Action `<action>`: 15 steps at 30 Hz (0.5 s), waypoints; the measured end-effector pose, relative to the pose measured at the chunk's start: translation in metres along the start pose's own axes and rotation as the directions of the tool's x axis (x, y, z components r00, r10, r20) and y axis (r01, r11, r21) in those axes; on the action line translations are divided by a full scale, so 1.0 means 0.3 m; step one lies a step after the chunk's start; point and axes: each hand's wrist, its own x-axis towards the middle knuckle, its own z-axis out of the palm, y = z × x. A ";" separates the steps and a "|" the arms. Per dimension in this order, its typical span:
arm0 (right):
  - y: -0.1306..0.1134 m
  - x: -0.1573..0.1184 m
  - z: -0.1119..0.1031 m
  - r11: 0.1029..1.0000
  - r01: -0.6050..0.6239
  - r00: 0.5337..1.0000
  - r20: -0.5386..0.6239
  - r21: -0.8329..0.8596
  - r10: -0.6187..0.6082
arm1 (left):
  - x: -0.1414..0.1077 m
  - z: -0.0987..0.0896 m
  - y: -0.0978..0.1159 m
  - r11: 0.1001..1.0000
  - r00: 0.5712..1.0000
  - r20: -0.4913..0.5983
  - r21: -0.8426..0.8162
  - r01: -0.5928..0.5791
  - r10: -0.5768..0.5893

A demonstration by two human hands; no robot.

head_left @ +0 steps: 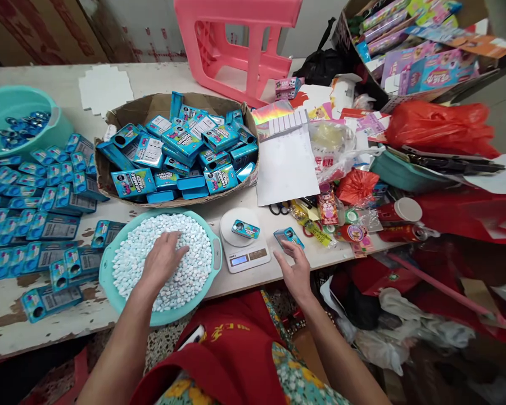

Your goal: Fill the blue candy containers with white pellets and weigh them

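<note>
Left hand (165, 257) spreads over white pellets (198, 244) — right hand (297, 273), also spread, beside a blue box (292, 232) near the bench's front edge (231, 283).

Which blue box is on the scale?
The box lying alone on the round plate, left of the right hand; every other box is off the scale.

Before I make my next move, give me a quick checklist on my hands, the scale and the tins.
1. Left hand at the white candies: ok, it is over them in the basin.
2. First tin on the scale: ok, it lies on the pan.
3. Scale display readable: not ok, lit but digits too small.
4. Right hand touching the second tin: cannot tell, fingers overlap it in view.
5. Tins in the cardboard box neatly stacked: not ok, they are jumbled.
</note>
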 end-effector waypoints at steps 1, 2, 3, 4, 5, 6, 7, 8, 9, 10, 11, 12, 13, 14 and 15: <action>0.004 -0.010 -0.008 1.000 -0.013 1.000 -0.004 0.007 0.013 | 0.002 0.001 -0.005 1.000 0.999 0.030 0.015 0.012 -0.012; 0.007 -0.019 -0.014 1.000 -0.026 1.000 -0.010 0.014 0.026 | 0.003 0.001 -0.010 1.000 0.999 0.048 0.023 0.020 -0.021; 0.009 -0.026 -0.017 0.999 -0.040 0.999 -0.017 0.017 0.040 | 0.004 0.000 -0.016 0.999 0.998 0.055 0.028 0.025 -0.026; 0.010 -0.032 -0.018 0.999 -0.051 0.998 -0.023 0.018 0.052 | 0.004 0.000 -0.022 0.999 0.998 0.054 0.027 0.026 -0.028; 0.011 -0.037 -0.018 0.998 -0.060 0.998 -0.027 0.017 0.060 | 0.003 0.000 -0.029 0.999 0.998 0.049 0.021 0.025 -0.026; 0.012 -0.042 -0.017 0.998 -0.066 0.997 -0.028 0.015 0.067 | 0.002 0.000 -0.037 1.000 0.999 0.038 0.013 0.022 -0.023; 0.013 -0.047 -0.016 0.997 -0.072 0.997 -0.026 0.013 0.072 | -0.001 0.001 -0.046 1.000 0.999 0.025 0.000 0.022 -0.022; 0.014 -0.051 -0.015 0.997 -0.079 0.997 -0.021 0.011 0.079 | -0.005 0.002 -0.055 1.000 1.000 0.008 -0.020 0.024 -0.024; 0.015 -0.056 -0.014 0.996 -0.086 0.996 -0.016 0.010 0.087 | -0.009 0.004 -0.063 0.998 1.000 -0.010 -0.049 0.027 -0.027; 0.016 -0.060 -0.013 0.995 -0.096 0.995 -0.011 0.008 0.096 | -0.014 0.005 -0.072 0.996 0.999 -0.030 -0.087 0.032 -0.035; 0.017 -0.063 -0.013 0.995 -0.104 0.995 -0.008 0.008 0.104 | -0.019 0.006 -0.080 0.991 0.998 -0.052 -0.130 0.040 -0.047; 0.018 -0.067 -0.012 0.994 -0.112 0.994 -0.005 0.011 0.112 | -0.024 0.006 -0.088 0.983 0.995 -0.073 -0.174 0.052 -0.066; 0.019 -0.070 -0.011 0.993 -0.120 0.993 -0.002 0.016 0.121 | -0.028 0.006 -0.096 0.974 0.992 -0.094 -0.216 0.067 -0.089; 0.019 -0.072 -0.009 0.991 -0.129 0.992 0.003 0.025 0.129 | -0.032 0.006 -0.103 0.964 0.987 -0.115 -0.254 0.081 -0.113; 0.019 -0.074 -0.007 0.990 -0.139 0.990 0.006 0.036 0.139 | -0.036 0.005 -0.110 0.953 0.982 -0.132 -0.287 0.095 -0.138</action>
